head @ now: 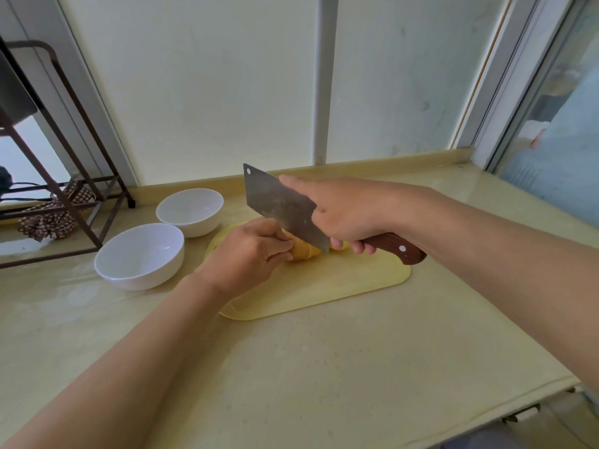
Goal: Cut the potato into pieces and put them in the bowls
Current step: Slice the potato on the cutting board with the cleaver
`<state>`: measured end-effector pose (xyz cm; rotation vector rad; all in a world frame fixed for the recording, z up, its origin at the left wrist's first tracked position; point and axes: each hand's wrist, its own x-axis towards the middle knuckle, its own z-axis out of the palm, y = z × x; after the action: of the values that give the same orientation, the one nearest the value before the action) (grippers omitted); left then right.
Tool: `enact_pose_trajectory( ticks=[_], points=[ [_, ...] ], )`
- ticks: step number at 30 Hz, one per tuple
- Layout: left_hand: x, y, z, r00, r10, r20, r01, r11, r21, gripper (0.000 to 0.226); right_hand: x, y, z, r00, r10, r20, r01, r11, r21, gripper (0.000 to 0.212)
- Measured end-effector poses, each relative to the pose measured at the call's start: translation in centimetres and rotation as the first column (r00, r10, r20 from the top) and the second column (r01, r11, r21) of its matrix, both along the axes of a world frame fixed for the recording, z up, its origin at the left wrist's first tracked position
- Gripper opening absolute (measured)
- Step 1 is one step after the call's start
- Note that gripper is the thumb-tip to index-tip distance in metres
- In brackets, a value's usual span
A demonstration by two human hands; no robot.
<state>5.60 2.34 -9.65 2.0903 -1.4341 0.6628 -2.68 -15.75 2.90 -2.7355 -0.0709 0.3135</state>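
Slicing cleanly calls for tucked knuckles on the left hand (246, 254), curled round the potato (303, 251) at the cutting board's (340, 286) eleven o'clock, while the right hand (346, 212), wrapped round the handle of the cleaver (282, 205), presses straight down; bowls (139, 254) sit at nine o'clock.

bowls (194, 225) (139, 277): 2 | potato (304, 251): 1 | cleaver (282, 205): 1 | cutting board (340, 281): 1 | hands (246, 254) (346, 215): 2

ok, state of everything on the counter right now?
potato: lying on the board, under the blade, not yet in pieces as far as shows
knife: blade edge on the potato
left hand: grips the potato
right hand: grips the knife handle, forefinger along the blade
board: flat on the counter
near bowl: upright, empty
far bowl: upright, empty
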Motion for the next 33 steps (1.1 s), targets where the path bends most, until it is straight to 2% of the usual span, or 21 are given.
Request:
enact_pose_trajectory(
  ticks=[3,9,12,16,24,33],
  points=[
    [0.0,0.0,-0.1,1.0,0.009,0.004,-0.009,1.0,-0.008,0.014,0.3,-0.1,0.1,1.0,0.01,0.004,-0.01,1.0,-0.011,0.084],
    [-0.2,-0.3,0.0,1.0,-0.012,0.025,0.013,1.0,-0.021,0.016,0.6,0.0,-2.1,0.999,0.0,-0.051,0.0,1.0,0.015,0.083],
    [0.1,-0.1,-0.3,1.0,-0.005,0.009,0.006,1.0,-0.029,0.026,0.9,0.8,-3.5,0.998,-0.003,-0.068,0.005,1.0,0.023,0.08],
    [0.4,0.0,-0.5,0.999,0.034,-0.011,-0.034,0.999,-0.026,0.013,1.0,0.8,-4.8,0.997,-0.036,-0.07,0.041,0.996,0.076,0.079],
    [0.8,0.2,-0.9,0.994,0.043,-0.1,-0.052,0.995,-0.087,0.015,-0.7,-0.1,-4.4,0.993,-0.039,-0.11,0.049,0.995,0.09,0.081],
    [0.3,0.1,-0.8,0.995,0.01,-0.1,-0.016,0.998,-0.06,0.016,-0.7,-1.2,-2.7,0.993,-0.115,0.006,0.111,0.973,0.201,0.084]
  ],
)
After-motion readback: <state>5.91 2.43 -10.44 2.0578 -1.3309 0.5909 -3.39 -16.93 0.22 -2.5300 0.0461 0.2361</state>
